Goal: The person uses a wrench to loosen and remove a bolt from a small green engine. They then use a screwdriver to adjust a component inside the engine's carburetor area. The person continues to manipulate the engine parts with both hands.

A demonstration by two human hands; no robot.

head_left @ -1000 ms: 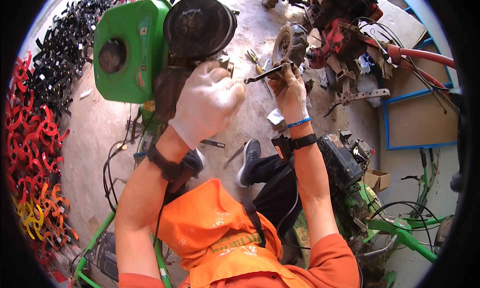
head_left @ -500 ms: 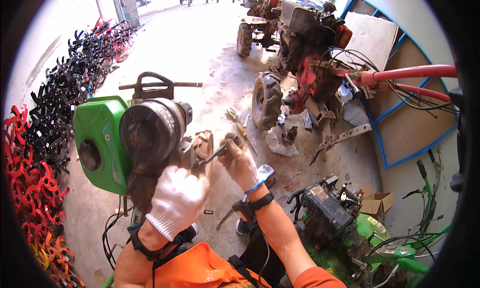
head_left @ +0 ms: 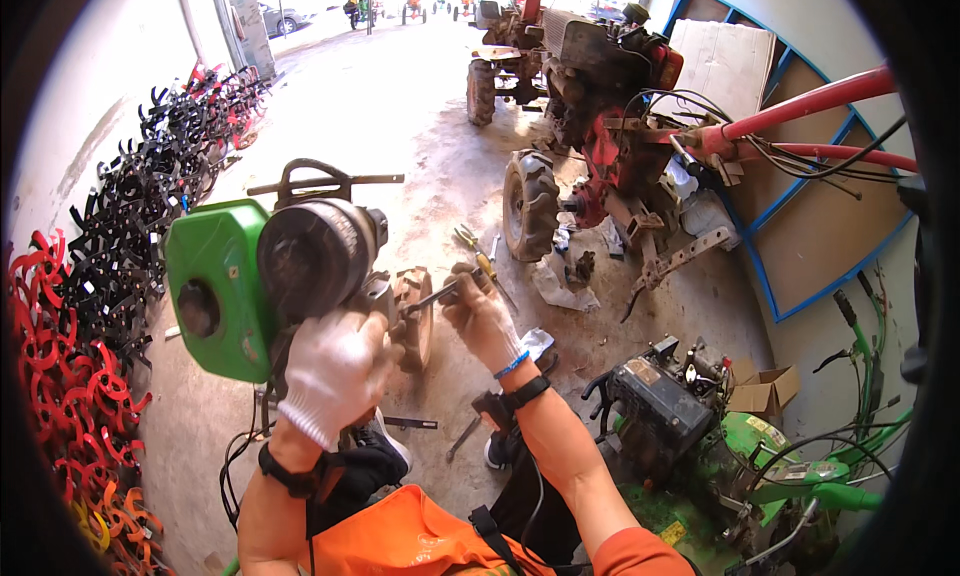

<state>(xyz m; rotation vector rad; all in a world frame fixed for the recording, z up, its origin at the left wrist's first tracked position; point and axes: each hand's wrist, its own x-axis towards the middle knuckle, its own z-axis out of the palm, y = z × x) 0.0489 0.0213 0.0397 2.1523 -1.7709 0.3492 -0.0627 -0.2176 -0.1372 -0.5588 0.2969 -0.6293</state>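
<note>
My left hand [head_left: 335, 369], in a white knit glove, is closed low against the engine, its fingertips turned away from view. Whatever they grip is hidden. My right hand [head_left: 480, 316], in a dirtier glove, is wrapped round a slim metal wrench-like bar [head_left: 434, 297], which points left toward the engine. Beside the bar's far end is a rusty round disc [head_left: 420, 328]. The engine carries a green fuel tank [head_left: 213, 296] with a dark cap and a round black housing [head_left: 312, 261].
Piled tiller blades [head_left: 75, 381] line the left wall. A red walking tractor [head_left: 600, 166] stands far right, a green machine [head_left: 665, 406] near right. Yellow-handled tools [head_left: 482, 261] and a flat bar [head_left: 410, 423] lie on the floor; an open carton [head_left: 765, 391] sits at right.
My left hand has shifted left, away from the bar's end and lower against the engine. The right hand still holds the bar. The whole view has shifted slightly.
</note>
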